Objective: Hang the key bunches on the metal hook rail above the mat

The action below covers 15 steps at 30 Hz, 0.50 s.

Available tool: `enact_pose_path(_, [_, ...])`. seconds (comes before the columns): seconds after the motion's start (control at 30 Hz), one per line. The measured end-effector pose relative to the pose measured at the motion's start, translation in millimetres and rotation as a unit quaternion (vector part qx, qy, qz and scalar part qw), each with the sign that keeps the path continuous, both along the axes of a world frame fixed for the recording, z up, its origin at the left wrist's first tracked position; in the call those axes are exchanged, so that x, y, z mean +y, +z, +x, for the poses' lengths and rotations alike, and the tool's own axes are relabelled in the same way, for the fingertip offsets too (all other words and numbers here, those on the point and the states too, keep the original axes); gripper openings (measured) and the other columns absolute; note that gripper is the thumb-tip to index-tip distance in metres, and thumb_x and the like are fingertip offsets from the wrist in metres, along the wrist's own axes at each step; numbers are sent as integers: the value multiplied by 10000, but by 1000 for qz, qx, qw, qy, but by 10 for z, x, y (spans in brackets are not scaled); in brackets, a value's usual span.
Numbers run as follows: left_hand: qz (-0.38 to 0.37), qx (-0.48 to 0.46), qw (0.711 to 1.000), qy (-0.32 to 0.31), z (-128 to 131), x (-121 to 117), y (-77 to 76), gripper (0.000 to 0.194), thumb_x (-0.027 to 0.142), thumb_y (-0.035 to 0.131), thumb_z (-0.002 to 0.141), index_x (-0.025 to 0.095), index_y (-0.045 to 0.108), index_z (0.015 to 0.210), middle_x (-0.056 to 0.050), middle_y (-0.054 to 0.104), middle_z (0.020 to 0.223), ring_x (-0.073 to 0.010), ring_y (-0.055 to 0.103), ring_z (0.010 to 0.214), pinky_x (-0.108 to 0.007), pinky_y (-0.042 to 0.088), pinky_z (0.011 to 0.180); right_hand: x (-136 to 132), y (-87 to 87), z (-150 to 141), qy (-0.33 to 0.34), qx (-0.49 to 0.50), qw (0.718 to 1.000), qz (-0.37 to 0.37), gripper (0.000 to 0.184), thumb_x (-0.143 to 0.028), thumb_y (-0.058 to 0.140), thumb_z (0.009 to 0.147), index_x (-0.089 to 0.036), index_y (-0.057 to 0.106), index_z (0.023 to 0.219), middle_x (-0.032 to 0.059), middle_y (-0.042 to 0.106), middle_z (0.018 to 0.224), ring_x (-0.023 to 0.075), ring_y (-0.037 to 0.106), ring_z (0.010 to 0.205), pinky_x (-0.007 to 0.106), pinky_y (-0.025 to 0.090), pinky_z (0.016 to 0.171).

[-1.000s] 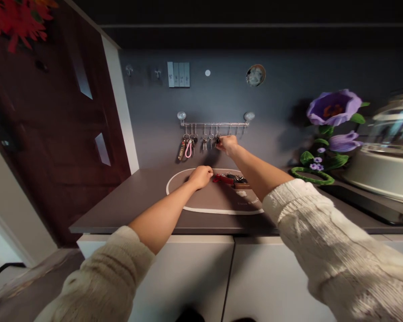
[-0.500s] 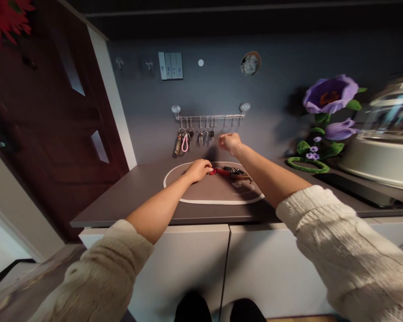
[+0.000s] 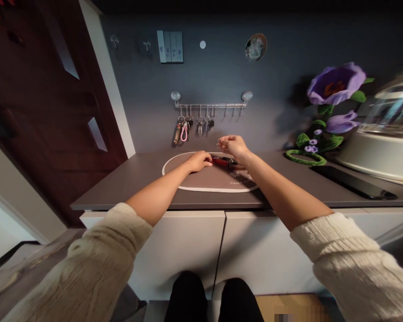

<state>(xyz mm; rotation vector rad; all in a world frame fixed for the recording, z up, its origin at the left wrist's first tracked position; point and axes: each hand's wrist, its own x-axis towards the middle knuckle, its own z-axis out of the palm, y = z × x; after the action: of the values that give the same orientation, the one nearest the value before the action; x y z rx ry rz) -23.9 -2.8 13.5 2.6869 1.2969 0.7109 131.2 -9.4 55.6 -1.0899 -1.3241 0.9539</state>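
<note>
A small pile of keys with dark fobs and a brown strap [image 3: 237, 167] lies on the oval brown mat [image 3: 204, 182]. At the pile's left end, my left hand [image 3: 198, 162] rests on the mat, fingers curled and closed at the tip of a red key strap [image 3: 221, 162]. My right hand [image 3: 233, 146] hovers just above the pile, its fingertips pinched together. Something small and clear seems to show at those fingertips, too faint to name. Behind the hands, several keys [image 3: 200, 127] and a pink loop [image 3: 184, 133] hang from a clear hook rail [image 3: 210, 106] on the wall.
On the right stand a purple flower decoration [image 3: 337, 87], a dark phone-like slab [image 3: 354, 182] and a cream appliance [image 3: 383, 150] with a clear dome. White cabinet doors [image 3: 174, 250] are below the counter. A dark red door [image 3: 53, 112] is at left.
My view has tilted down, so the wall and rail sit higher. My right hand has lowered from near the rail's hanging keys to over the pile. My left hand stays by the red strap.
</note>
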Motion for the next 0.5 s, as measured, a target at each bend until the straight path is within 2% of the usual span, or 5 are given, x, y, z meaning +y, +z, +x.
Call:
enact_pose_path(0.2, [6,-2,1000,9,2,25,-34,154,204,523,770,156,656,831,-53,618,891,-153,542,841,-255,408,805,58,-219,16,-40,-81,994,66,66,-151,519,784,-139,566,739,42,621,679,88,558,593,209,447,597])
enact_pose_path(0.37, [8,-19,999,27,11,79,-58,151,211,502,782,152,640,792,-41,624,859,-148,542,816,-250,409,781,97,-240,51,-73,-241,957,141,62,-152,547,751,-146,608,749,33,635,676,107,573,633,249,433,722])
enact_pose_path(0.5, [8,-64,997,45,5,90,-55,140,192,483,791,143,614,799,-34,632,819,-141,540,772,-245,411,735,98,-233,50,-71,-308,935,163,84,-112,553,720,-152,625,740,30,639,675,124,575,672,248,413,755])
